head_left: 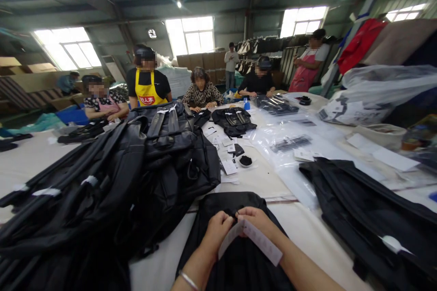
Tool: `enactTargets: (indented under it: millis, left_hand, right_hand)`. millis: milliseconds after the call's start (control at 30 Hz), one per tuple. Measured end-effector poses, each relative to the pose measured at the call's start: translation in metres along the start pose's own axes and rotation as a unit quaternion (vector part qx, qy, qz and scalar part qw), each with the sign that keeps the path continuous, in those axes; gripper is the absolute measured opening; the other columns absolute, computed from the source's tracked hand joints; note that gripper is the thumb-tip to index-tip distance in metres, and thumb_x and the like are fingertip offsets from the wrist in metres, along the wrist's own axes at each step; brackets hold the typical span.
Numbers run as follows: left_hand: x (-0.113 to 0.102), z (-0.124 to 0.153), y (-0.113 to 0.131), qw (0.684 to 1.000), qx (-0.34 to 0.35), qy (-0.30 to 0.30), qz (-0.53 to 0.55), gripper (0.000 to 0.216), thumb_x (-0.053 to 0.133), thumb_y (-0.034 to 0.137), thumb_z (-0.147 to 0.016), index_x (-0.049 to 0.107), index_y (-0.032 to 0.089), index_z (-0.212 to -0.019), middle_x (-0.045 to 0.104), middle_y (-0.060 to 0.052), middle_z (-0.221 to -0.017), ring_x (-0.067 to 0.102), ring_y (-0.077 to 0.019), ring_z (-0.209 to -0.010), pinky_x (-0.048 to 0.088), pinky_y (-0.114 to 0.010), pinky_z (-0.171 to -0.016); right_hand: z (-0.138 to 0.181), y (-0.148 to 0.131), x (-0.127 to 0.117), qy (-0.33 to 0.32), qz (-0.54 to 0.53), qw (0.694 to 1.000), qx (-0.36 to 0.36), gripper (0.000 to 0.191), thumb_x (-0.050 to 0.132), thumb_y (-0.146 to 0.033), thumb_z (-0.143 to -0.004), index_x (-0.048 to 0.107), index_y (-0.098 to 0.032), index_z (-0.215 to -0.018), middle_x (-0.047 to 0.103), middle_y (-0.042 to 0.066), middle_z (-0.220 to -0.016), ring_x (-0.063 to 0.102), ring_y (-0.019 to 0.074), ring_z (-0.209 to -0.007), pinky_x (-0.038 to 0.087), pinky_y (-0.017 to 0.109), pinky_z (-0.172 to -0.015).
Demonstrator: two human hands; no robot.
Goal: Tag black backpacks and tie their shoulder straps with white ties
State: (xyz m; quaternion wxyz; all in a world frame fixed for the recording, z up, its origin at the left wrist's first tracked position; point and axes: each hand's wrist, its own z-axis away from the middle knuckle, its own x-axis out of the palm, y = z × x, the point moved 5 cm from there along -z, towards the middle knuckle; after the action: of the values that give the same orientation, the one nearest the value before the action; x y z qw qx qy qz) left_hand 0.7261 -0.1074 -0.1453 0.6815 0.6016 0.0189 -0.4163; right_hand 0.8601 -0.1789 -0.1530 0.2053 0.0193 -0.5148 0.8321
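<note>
A black bag (235,263) lies right in front of me on the table, its top end pointing away. Over its upper part, my left hand (218,227) and my right hand (256,220) come together, fingertips pinched. White paper hang tags (262,242) with faint print fan out below my fingers, one toward each wrist. Their joined end sits by my right fingers, which curl around it. What my left thumb and finger pinch is too small and dark to make out.
Black backpacks (164,168) are heaped at left; another black bag (368,223) lies at right. Beyond my bag are loose paper tags (229,167), a small bowl (245,161) of black bits and clear plastic bags (290,141). Several people work around the table's far side.
</note>
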Motion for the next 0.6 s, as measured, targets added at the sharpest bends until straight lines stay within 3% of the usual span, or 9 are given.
enactTargets:
  millis: [167, 333, 500, 600]
  left_hand:
    - [0.017, 0.014, -0.01, 0.995, -0.062, 0.017, 0.077, 0.019, 0.045, 0.03, -0.085, 0.051, 0.018, -0.072, 0.06, -0.001, -0.066, 0.059, -0.0161, -0.064, 0.043, -0.024, -0.057]
    - [0.046, 0.03, -0.012, 0.991, -0.087, 0.063, 0.073, 0.018, 0.042, 0.023, -0.087, 0.052, 0.018, -0.073, 0.066, -0.007, -0.08, 0.061, -0.0193, -0.08, 0.044, -0.027, -0.068]
    - [0.05, 0.034, -0.015, 0.992, -0.089, 0.085, 0.041, 0.022, 0.035, 0.02, -0.091, 0.047, 0.02, -0.072, 0.064, -0.008, -0.079, 0.059, -0.0192, -0.077, 0.043, -0.028, -0.072]
    - [0.034, 0.033, -0.015, 0.991, -0.071, 0.113, 0.009, 0.02, 0.035, 0.021, -0.092, 0.046, 0.02, -0.074, 0.061, -0.009, -0.084, 0.057, -0.0208, -0.083, 0.041, -0.031, -0.078]
  right_hand:
    - [-0.009, 0.028, 0.003, 0.132, -0.001, 0.991, -0.036, 0.038, 0.066, -0.049, -0.062, 0.062, -0.016, -0.079, 0.059, -0.001, -0.058, 0.053, 0.0142, -0.053, 0.043, 0.027, -0.054]
    - [-0.005, 0.036, 0.011, 0.261, 0.058, 0.96, -0.084, 0.028, 0.056, -0.045, -0.073, 0.061, -0.019, -0.082, 0.064, 0.003, -0.072, 0.06, 0.0207, -0.076, 0.047, 0.029, -0.073]
    - [0.004, 0.029, 0.01, 0.281, 0.114, 0.946, -0.113, 0.031, 0.052, -0.05, -0.078, 0.062, -0.02, -0.078, 0.067, 0.006, -0.081, 0.059, 0.0239, -0.087, 0.045, 0.032, -0.085]
    - [0.02, 0.028, 0.013, 0.216, 0.09, 0.97, -0.072, 0.045, 0.046, -0.061, -0.081, 0.064, -0.019, -0.08, 0.068, 0.008, -0.08, 0.062, 0.0249, -0.083, 0.049, 0.034, -0.076]
